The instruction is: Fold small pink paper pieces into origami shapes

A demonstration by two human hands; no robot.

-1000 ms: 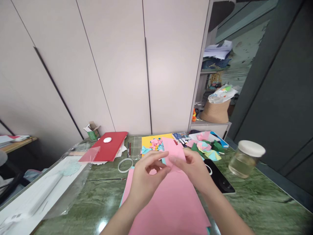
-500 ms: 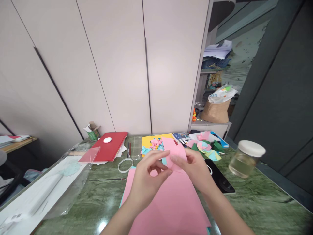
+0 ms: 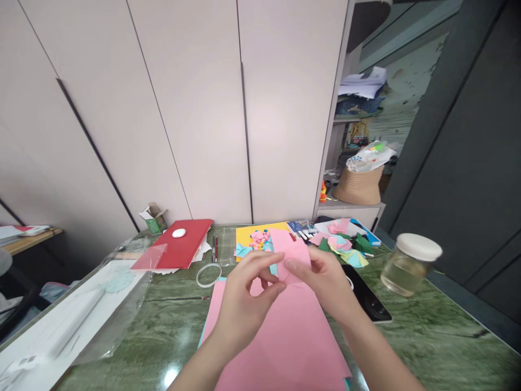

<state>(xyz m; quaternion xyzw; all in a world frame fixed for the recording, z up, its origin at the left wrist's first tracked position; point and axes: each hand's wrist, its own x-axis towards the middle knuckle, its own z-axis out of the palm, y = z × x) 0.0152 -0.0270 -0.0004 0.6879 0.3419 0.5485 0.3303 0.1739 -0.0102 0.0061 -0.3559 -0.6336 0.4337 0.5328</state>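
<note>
A small folded piece of pink paper (image 3: 296,254) is held up between my hands. My right hand (image 3: 330,279) grips it from the right, thumb pressed on the front and fingers behind. My left hand (image 3: 248,296) is curled at its left side, with the index fingertip and thumb tip touching its edge at two separate spots. Below the hands lies a large pink sheet (image 3: 280,342), with a light blue edge showing under it. Fingers hide part of the folded piece.
Small folded paper pieces (image 3: 260,239) lie behind on a yellow sheet (image 3: 244,234). Coloured scraps (image 3: 345,243), a black tablet (image 3: 372,301) and a lidded jar (image 3: 407,271) are to the right. A tape roll (image 3: 209,275) and a red folder (image 3: 183,252) are to the left.
The upper flap of the folded pink paper has shifted slightly under my right thumb. Both hands stay in almost the same place.
</note>
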